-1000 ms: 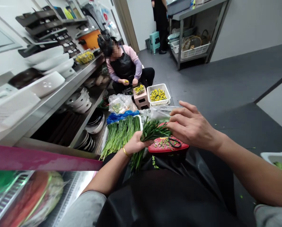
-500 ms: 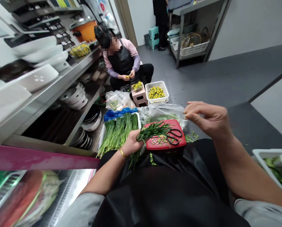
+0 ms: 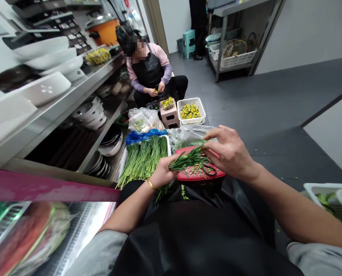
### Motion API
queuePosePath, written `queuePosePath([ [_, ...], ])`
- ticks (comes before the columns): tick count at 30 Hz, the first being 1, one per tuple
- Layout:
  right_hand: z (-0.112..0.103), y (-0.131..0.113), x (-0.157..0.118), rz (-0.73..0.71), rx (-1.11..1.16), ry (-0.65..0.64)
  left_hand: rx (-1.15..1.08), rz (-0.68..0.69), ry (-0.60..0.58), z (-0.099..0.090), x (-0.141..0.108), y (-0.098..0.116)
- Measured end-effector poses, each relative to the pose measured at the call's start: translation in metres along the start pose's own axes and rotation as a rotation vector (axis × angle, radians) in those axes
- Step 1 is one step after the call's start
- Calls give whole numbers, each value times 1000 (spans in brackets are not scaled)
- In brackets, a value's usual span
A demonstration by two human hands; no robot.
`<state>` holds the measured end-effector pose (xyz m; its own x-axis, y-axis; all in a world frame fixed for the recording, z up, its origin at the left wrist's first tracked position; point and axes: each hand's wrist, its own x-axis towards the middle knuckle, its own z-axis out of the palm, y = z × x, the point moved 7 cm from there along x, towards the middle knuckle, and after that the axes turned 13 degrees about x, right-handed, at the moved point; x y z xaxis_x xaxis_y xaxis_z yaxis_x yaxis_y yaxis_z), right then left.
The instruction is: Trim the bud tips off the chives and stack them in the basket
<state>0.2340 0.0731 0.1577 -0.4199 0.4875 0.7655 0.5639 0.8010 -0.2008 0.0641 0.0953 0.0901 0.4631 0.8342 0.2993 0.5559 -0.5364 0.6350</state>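
My left hand is wrapped around a bunch of green flowering chives, whose tips point right. At those tips is my right hand, its fingers bent onto the ends; their exact grip is partly hidden. Under the bunch sits a red container, its top scattered with small green cut bits. Black-handled scissors lie on it, partly covered by my right hand. Left of it, a white basket is filled with long green stems.
Ahead, a seated person handles yellow flowers beside a pink stool and a white basket of yellow flowers. Steel shelving with dishes runs along my left. A clear plastic bag lies behind the red container. White baskets stand at right.
My right hand has come down and left from beside the bunch to its tips, now covering part of the scissors. My left hand still holds the bunch, shifted slightly right.
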Motion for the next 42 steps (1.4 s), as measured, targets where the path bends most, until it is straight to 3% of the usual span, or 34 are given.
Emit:
queuePosePath([
  [7,8,10,-19,74,-49,17,302,64,89,5,-5,-7],
  [11,13,20,-32,201,17,-60,595,150,69,12,-7,-10],
  [14,22,30,-40,355,196,-37,789,241,78,18,-8,-8],
  [16,27,43,-46,496,460,75,878,316,105,22,-9,-4],
  [18,26,60,-54,634,784,311,929,387,130,25,-9,1],
  [20,15,73,-63,706,1033,547,955,434,140,26,-8,5],
  [21,8,75,-64,703,1095,586,966,448,139,26,-7,6],
  [22,0,71,-62,677,1115,535,977,457,134,25,-6,7],
  [26,-21,31,-47,524,857,-1,1021,491,116,20,0,8],
  [31,-4,-1,-46,493,604,-358,1054,519,123,16,10,15],
  [37,10,-5,-56,445,431,-414,1090,441,85,19,14,17],
  [42,16,-3,-62,403,196,-346,1065,392,55,20,13,16],
])
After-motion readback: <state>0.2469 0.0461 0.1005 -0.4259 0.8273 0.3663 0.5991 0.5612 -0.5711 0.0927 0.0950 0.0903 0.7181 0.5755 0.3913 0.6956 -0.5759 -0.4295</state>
